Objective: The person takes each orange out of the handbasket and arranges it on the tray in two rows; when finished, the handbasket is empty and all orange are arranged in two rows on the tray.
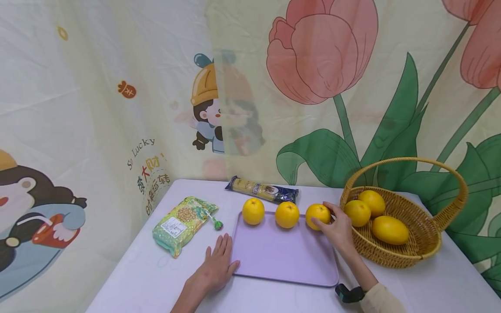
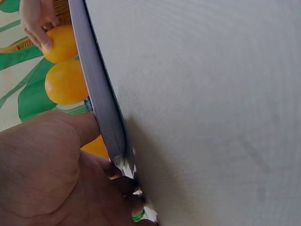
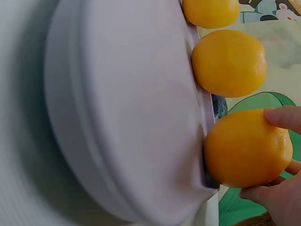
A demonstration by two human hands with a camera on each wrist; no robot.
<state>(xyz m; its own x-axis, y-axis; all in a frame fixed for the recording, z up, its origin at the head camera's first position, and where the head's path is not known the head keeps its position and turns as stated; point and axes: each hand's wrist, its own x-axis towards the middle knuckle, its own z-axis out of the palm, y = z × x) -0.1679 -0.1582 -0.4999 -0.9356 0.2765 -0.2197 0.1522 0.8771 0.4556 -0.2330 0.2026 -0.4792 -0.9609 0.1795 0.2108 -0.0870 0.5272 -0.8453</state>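
Note:
A lavender tray [image 1: 285, 256] lies on the white table. Along its far edge stand three oranges: a left one [image 1: 253, 211], a middle one [image 1: 287, 214] and a right one [image 1: 317, 216]. My right hand [image 1: 339, 228] holds the right orange at the tray's far right corner, thumb and fingers around it; the right wrist view shows this orange [image 3: 247, 148] close up. My left hand [image 1: 216, 266] rests beside the tray's left edge with its fingers extended. In the left wrist view the left thumb [image 2: 84, 125] touches the tray's rim [image 2: 96, 80].
Right of the tray, a wicker basket [image 1: 424, 248] with a tall handle holds two round oranges and an elongated yellow fruit [image 1: 390, 230]. A green-yellow bag [image 1: 182, 224] and a green-wrapped lollipop [image 1: 218, 224] lie left. Behind the tray lies a pasta packet [image 1: 262, 190].

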